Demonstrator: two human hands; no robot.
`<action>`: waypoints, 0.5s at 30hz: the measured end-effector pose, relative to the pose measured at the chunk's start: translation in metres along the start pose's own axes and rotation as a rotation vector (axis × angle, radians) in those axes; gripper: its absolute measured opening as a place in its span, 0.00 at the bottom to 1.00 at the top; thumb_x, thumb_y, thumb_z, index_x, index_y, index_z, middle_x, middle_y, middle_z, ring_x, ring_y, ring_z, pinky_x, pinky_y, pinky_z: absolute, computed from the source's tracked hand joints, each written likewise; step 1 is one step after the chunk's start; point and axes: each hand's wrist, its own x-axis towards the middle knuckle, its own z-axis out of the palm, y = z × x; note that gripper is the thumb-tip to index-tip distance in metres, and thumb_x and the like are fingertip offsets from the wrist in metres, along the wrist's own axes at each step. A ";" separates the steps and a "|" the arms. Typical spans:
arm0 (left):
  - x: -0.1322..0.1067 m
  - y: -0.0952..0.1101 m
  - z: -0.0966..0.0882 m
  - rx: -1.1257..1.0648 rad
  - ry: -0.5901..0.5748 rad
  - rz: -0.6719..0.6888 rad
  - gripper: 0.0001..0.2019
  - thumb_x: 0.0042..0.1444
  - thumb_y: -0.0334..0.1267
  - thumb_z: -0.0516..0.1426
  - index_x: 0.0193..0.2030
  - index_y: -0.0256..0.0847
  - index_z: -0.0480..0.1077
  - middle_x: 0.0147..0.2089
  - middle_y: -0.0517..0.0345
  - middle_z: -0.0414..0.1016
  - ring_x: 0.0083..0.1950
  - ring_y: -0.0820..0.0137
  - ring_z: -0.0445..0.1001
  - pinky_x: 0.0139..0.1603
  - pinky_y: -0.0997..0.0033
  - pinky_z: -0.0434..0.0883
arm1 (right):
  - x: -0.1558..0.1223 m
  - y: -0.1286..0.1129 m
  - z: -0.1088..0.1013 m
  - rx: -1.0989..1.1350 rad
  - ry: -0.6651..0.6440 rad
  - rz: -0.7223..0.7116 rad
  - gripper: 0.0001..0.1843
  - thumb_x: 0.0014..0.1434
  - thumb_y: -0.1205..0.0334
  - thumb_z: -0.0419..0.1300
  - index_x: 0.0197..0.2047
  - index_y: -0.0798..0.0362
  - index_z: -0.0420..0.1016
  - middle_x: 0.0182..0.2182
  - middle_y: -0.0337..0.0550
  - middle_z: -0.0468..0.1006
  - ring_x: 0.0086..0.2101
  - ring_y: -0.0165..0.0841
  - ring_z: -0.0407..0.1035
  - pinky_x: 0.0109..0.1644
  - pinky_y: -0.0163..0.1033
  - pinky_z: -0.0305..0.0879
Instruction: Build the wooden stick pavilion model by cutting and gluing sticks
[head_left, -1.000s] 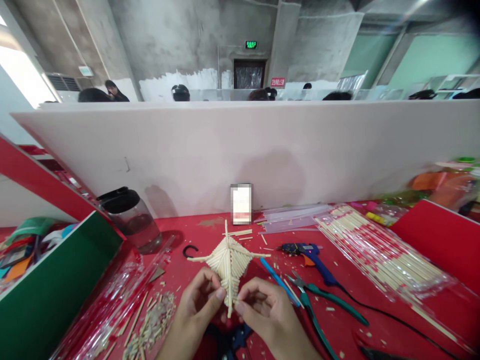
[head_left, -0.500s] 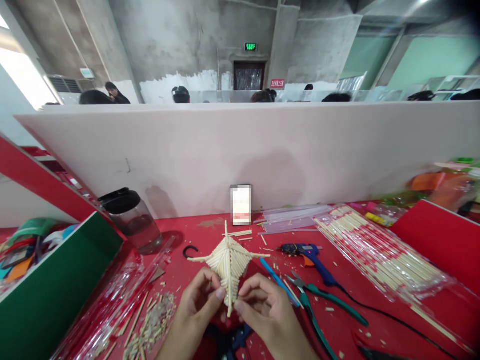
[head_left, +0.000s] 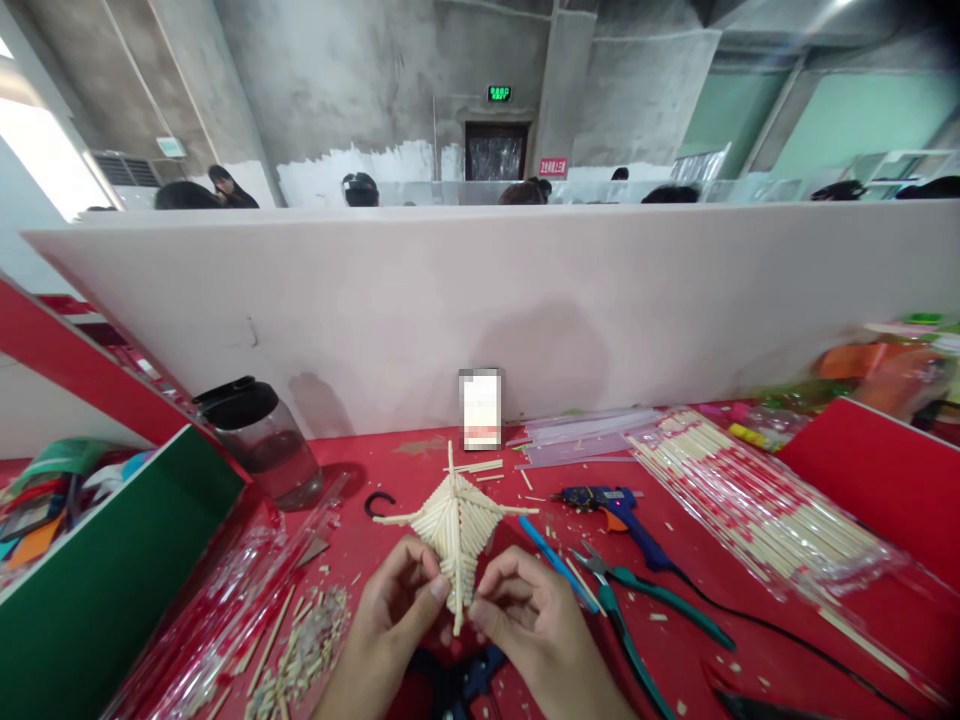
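A pale model roof built of thin wooden sticks (head_left: 454,520) is held up over the red table, with four-sided slopes rising to ridges and stick ends poking out at its corners. My left hand (head_left: 409,605) pinches its near left side between thumb and fingers. On the near right side, my right hand (head_left: 517,605) has its fingertips closed against the lower edge of the model. Beneath my hands lies a dark blue tool (head_left: 476,680), mostly hidden by them. A blue glue gun (head_left: 619,510) and green-handled pliers (head_left: 622,600) rest to the right of my right hand.
A water bottle (head_left: 259,440) stands left, by a green box wall (head_left: 127,570). Cut stick pieces (head_left: 307,640) lie near my left wrist. Bagged sticks (head_left: 757,500) fill the right side. A phone (head_left: 481,410) leans against the white partition (head_left: 390,310). A blue stick-like tube (head_left: 555,555) lies nearby.
The view has shifted very slightly. Both hands and the stick model keep nearly the same pose.
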 end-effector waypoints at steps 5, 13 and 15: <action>0.000 0.000 -0.001 -0.007 0.000 0.005 0.19 0.53 0.50 0.71 0.32 0.41 0.68 0.27 0.64 0.72 0.25 0.74 0.71 0.28 0.76 0.71 | 0.001 0.002 -0.001 0.026 -0.012 -0.003 0.20 0.55 0.47 0.74 0.35 0.52 0.73 0.27 0.37 0.78 0.28 0.33 0.76 0.35 0.35 0.69; 0.001 -0.004 -0.003 0.008 -0.023 0.014 0.19 0.55 0.50 0.70 0.34 0.41 0.67 0.28 0.64 0.72 0.25 0.74 0.71 0.27 0.76 0.71 | 0.000 -0.006 0.002 0.038 -0.007 0.024 0.20 0.54 0.48 0.75 0.35 0.52 0.72 0.28 0.37 0.78 0.29 0.33 0.75 0.35 0.35 0.67; 0.000 -0.004 -0.004 0.012 -0.029 0.023 0.19 0.55 0.50 0.70 0.34 0.41 0.67 0.27 0.64 0.72 0.25 0.74 0.70 0.27 0.77 0.70 | -0.001 -0.008 0.004 0.051 -0.007 0.019 0.20 0.53 0.49 0.75 0.34 0.52 0.72 0.27 0.36 0.77 0.28 0.31 0.74 0.34 0.33 0.66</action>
